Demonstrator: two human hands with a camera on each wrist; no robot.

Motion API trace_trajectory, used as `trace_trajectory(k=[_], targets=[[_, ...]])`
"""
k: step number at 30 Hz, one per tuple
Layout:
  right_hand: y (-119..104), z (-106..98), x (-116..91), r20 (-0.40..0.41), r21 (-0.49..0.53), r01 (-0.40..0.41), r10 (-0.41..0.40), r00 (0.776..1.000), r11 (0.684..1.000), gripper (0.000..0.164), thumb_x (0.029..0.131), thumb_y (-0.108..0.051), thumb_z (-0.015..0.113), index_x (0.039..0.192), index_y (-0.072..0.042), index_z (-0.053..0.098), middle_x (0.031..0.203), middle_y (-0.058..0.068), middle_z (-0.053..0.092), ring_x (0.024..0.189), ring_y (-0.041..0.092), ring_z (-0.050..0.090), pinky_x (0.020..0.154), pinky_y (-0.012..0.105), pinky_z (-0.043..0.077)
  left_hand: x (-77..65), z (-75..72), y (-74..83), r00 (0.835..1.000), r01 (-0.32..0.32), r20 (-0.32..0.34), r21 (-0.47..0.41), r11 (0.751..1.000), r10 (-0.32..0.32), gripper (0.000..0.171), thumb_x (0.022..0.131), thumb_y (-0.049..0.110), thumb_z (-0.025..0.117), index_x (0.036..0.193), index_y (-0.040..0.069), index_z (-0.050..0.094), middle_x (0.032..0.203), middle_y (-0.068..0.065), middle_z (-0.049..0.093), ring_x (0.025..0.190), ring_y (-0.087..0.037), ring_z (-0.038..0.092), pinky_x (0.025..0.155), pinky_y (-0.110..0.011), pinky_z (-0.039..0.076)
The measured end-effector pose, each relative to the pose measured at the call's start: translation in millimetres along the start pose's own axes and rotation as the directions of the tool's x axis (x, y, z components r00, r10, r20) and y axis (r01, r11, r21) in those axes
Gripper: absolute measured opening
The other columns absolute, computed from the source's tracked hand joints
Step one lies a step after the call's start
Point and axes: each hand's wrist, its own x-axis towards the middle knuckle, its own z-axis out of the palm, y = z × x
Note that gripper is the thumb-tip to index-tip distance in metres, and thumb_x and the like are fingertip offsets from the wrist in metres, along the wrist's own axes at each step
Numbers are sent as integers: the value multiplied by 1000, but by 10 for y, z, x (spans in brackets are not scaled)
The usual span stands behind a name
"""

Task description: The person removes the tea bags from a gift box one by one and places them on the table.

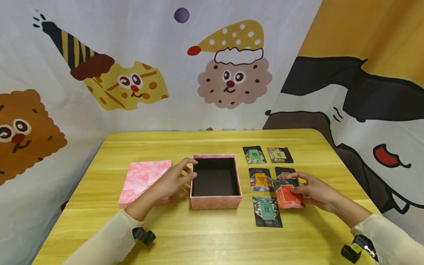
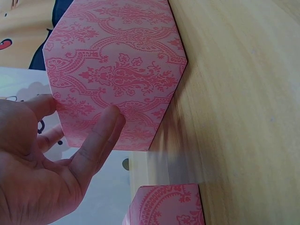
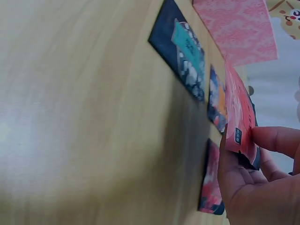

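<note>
A pink patterned box with a black inside stands open-topped in mid-table. At its left wall is my left hand. In the left wrist view, thumb and one finger reach over the rim, with other fingers against the outer wall, so the hand grips that edge. My right hand pinches a red and black sachet between thumb and fingers, held above the table. Partly hidden behind it lies another dark sachet. Left of the held one are an orange-labelled sachet and a teal-labelled sachet.
The pink box lid lies left of the box, partly behind my left forearm. Further back on the right are a green-labelled sachet and a pale-labelled sachet. A printed cloth hangs behind the wooden table.
</note>
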Motion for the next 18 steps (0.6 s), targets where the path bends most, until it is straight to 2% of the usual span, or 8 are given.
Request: trace_trajectory(k=[3, 6, 10, 14, 18], targets=[[77, -19, -19, 21, 9, -17, 17, 1000, 1000, 52, 101, -6, 62, 147, -2, 37, 132, 23, 52, 99, 26, 66, 82, 42, 61, 2, 3, -4, 1000, -3, 5, -9, 1000, 3, 47, 106, 19, 62, 149, 12, 44, 116, -20, 56, 83, -38, 69, 58, -51, 63], [156, -36, -34, 42, 13, -25, 24, 999, 1000, 50, 101, -6, 63, 145, -1, 40, 137, 25, 49, 102, 27, 66, 84, 43, 60, 1, 6, -7, 1000, -2, 6, -9, 1000, 2, 47, 106, 19, 62, 149, 12, 44, 116, -20, 56, 84, -40, 69, 58, -51, 63], [248, -77, -53, 46, -2, -40, 40, 998, 999, 46, 101, -7, 63, 142, -1, 43, 136, 23, 53, 103, 26, 67, 84, 42, 60, -1, 2, -3, 1000, 6, 4, -4, 1000, -6, 48, 105, 20, 62, 149, 12, 44, 116, -20, 56, 85, -40, 68, 59, -50, 63], [309, -109, -81, 56, 9, -62, 61, 997, 998, 41, 101, -6, 63, 138, -2, 45, 120, 15, 63, 98, 25, 69, 81, 41, 62, 0, 0, 2, 1000, 11, 5, 4, 1000, -11, 48, 105, 21, 63, 149, 14, 44, 116, -19, 56, 84, -38, 68, 59, -49, 64], [336, -120, -105, 73, 23, -61, 59, 996, 998, 39, 102, -4, 62, 137, 0, 45, 111, 13, 67, 93, 24, 70, 77, 40, 62, 5, -4, 1, 1000, 11, 3, 3, 1000, -11, 47, 105, 21, 63, 149, 14, 45, 116, -19, 56, 82, -37, 69, 58, -49, 64]])
